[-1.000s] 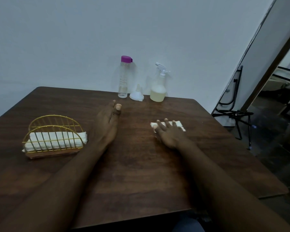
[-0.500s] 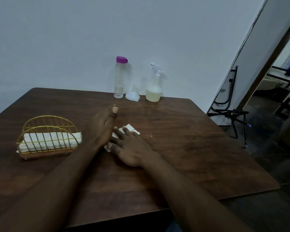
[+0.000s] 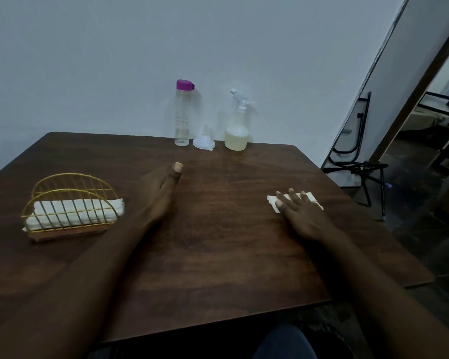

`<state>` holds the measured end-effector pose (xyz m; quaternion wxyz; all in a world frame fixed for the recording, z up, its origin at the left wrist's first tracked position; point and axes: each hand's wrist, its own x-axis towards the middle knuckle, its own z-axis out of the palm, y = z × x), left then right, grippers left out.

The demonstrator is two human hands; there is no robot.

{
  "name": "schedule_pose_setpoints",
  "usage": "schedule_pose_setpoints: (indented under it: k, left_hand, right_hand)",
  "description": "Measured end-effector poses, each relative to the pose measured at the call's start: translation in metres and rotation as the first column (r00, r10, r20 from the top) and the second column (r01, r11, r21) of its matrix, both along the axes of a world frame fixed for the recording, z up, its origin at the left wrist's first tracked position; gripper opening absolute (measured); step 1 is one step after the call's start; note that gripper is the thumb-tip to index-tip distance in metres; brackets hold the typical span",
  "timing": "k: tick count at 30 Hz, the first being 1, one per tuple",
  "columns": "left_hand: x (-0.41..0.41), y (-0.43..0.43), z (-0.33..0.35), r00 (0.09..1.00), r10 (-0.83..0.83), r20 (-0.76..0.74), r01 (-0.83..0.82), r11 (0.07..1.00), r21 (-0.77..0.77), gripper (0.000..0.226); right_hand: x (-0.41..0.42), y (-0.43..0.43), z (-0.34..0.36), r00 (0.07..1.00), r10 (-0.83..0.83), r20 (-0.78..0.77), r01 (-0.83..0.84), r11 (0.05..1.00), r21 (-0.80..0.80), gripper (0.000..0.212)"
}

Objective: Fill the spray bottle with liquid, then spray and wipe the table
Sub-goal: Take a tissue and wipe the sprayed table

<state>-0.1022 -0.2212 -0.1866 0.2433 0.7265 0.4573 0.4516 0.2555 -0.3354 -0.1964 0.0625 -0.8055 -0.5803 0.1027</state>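
Right hand (image 3: 302,216), fingers flat, presses white folded paper napkin (image 3: 312,197). Pair shifted from frame centre to centre right since half second ago: wipe stroke under way. Left hand (image 3: 158,195) relaxed, edge-on on dark wooden table (image 3: 218,268), holding nothing. Clear spray bottle (image 3: 236,137), yellowish liquid inside, upper centre, untouched.

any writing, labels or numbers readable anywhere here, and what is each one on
Nothing here can be read as text.
clear bottle with the purple cap: faint marks run down its side, too blurred to read.
spray bottle: no label or print shows.
funnel and napkin holder: no writing shows.
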Motion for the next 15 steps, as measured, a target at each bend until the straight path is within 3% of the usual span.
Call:
schedule_pose_setpoints:
  k: [3, 8, 15]
  left_hand:
    - [-0.002, -0.001, 0.001, 0.999, -0.002, -0.037, 0.003, 1.0, 0.009, 0.063]
    - [-0.001, -0.001, 0.005, 1.0, -0.008, 0.014, 0.008, 1.0, -0.016, 0.071]
    - [-0.008, -0.001, 0.012, 0.989, 0.001, 0.146, -0.004, 1.0, 0.019, 0.058]
  right_hand:
    - [-0.013, 0.004, -0.002, 1.0, -0.021, -0.001, 0.021, 1.0, 0.014, 0.096]
    - [-0.07, 0.026, 0.003, 0.996, 0.086, 0.026, -0.086, 0.996, -0.012, 0.101]
    - [-0.206, 0.039, 0.004, 0.914, 0.405, 0.024, -0.405, 0.914, 0.0, 0.074]
